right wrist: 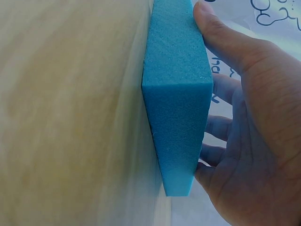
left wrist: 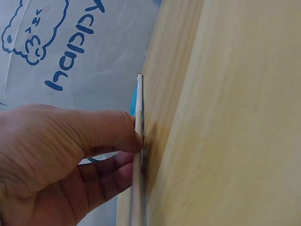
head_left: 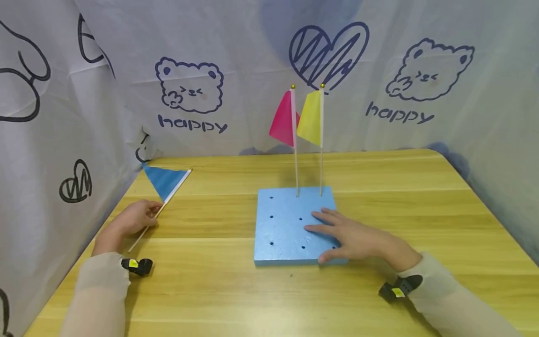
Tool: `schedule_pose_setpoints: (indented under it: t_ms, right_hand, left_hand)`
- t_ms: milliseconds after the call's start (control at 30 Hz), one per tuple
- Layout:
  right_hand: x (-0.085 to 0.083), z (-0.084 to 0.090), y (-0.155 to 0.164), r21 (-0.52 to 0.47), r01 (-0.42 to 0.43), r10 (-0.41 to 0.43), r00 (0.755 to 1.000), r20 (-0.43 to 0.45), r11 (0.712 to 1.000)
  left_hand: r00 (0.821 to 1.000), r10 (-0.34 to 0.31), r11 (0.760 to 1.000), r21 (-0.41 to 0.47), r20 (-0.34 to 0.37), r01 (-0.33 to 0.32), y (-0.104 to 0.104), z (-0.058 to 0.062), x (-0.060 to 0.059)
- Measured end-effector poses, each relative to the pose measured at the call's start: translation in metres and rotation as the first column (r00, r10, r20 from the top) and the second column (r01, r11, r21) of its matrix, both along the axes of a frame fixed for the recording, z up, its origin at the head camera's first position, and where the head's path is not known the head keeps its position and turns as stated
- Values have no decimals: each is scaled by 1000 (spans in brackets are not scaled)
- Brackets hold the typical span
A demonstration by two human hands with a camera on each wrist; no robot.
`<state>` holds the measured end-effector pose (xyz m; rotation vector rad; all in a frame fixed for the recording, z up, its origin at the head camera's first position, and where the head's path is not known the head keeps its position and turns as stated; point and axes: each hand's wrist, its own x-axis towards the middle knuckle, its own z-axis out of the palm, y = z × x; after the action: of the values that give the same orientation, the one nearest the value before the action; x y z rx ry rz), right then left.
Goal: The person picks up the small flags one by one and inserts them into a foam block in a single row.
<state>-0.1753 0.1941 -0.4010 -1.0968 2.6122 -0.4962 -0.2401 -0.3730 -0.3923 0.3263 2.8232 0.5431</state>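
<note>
At the lower left of the head view, the left hand [head_left: 134, 219] lies low with its fingers curled inward, thumb and fingertips pinched together; its sleeved forearm runs down to the bottom edge. At the lower right, the right hand [head_left: 353, 239] lies flat, palm down, fingers straight and spread, thumb stretched sideways, with its sleeved forearm slanting toward the bottom right corner.

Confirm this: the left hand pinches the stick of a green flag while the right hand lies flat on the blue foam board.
Not quite. The head view shows the flag is blue, not green. The left hand pinches its stick while the right hand lies flat on the blue foam board.
</note>
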Motion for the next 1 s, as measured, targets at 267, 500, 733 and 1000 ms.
schedule_pose_setpoints:
  t_ms: [267,500,733,1000]
  right_hand:
    - [-1,0,0,6,0,0,1000,-1,1000]
    - [0,0,0,-2,0,0,1000,-4,1000]
    - [1,1,0,0,-1,1,1000,8,1000]
    - [0,1,1,4,2,-2,1000,3,1000]
  left_hand:
    - [999,40,998,56,21,-42,2,1,1]
    - [999,41,997,62,-7,-40,6,4,0]
    - [999,40,994,107,-26,-37,8,8,2]
    - [995,43,988,152,-86,-29,15,15,0]
